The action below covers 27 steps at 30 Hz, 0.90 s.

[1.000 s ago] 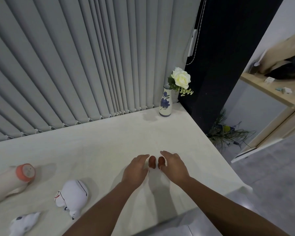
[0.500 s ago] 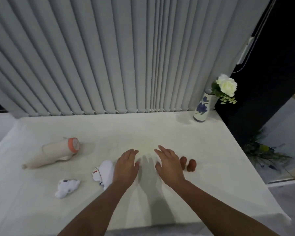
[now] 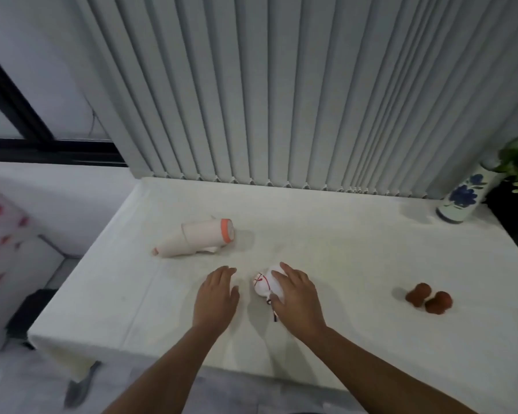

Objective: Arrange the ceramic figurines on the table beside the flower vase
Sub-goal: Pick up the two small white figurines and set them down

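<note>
The right hand is curling over one white figurine mid-table; the left hand is hovering open, empty. One pink figurine is lying behind. Two brown figurines are sitting nearer the vase.

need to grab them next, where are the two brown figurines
In the head view, the two brown figurines sit side by side on the table's right, nearer than the vase.

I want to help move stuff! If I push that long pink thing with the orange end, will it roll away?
Probably a bit. The long pink figurine lies on its side, and its body looks round, so a sideways push could roll it. It tapers toward one end, so it would likely curve rather than go straight. It looks hard and glazed, so it may chip on the table.
</note>
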Motion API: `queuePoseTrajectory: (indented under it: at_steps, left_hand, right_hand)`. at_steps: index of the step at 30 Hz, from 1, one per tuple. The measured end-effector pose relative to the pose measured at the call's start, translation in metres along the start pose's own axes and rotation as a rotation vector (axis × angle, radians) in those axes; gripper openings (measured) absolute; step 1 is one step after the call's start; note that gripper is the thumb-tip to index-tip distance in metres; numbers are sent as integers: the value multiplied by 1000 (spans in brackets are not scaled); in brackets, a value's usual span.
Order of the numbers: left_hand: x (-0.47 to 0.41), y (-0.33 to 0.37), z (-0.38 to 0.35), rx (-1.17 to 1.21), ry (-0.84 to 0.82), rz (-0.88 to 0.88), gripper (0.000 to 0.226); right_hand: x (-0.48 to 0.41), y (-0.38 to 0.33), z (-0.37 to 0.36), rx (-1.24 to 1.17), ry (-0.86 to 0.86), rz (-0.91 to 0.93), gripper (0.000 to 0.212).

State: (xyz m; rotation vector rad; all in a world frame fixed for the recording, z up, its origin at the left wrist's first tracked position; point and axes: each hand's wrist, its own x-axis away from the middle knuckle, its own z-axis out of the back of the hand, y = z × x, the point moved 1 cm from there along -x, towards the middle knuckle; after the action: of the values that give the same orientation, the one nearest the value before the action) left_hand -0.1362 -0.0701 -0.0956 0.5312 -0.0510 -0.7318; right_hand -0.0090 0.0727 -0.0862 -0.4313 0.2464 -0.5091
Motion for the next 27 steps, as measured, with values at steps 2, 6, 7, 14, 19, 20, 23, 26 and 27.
queuePoseTrajectory:
  at_steps: [2, 6, 7, 14, 19, 20, 23, 26, 27]
  left_hand:
    - [6, -27, 15, -19, -3, 23, 39]
    - [27, -72, 29, -80, -32, 24, 44]
    - [32, -82, 28, -88, -49, 18, 47]
    - [31, -122, 39, -23, -140, -16, 57]
    - [35, -139, 37, 24, -224, -20, 65]
    - [36, -141, 36, 37, -230, -20, 64]
    - [33, -147, 35, 74, -237, -14, 61]
    - [31, -152, 35, 92, -236, -14, 62]
    - [31, -153, 34, 96, -230, -21, 62]
  right_hand:
    - [-6, -21, -16, 45, -9, -2, 49]
    - [-2, -48, -49, 129, -28, -59, 54]
    - [1, -51, -57, 153, -34, -74, 56]
    - [-15, -70, -86, 308, 19, -70, 63]
    - [-13, -69, -96, 329, 9, -67, 51]
    - [-11, -69, -98, 339, 8, -71, 49]
    - [-11, -71, -101, 363, 12, -68, 47]
    - [-15, -73, -103, 365, 4, -79, 50]
    - [-15, -71, -103, 358, 1, -92, 51]
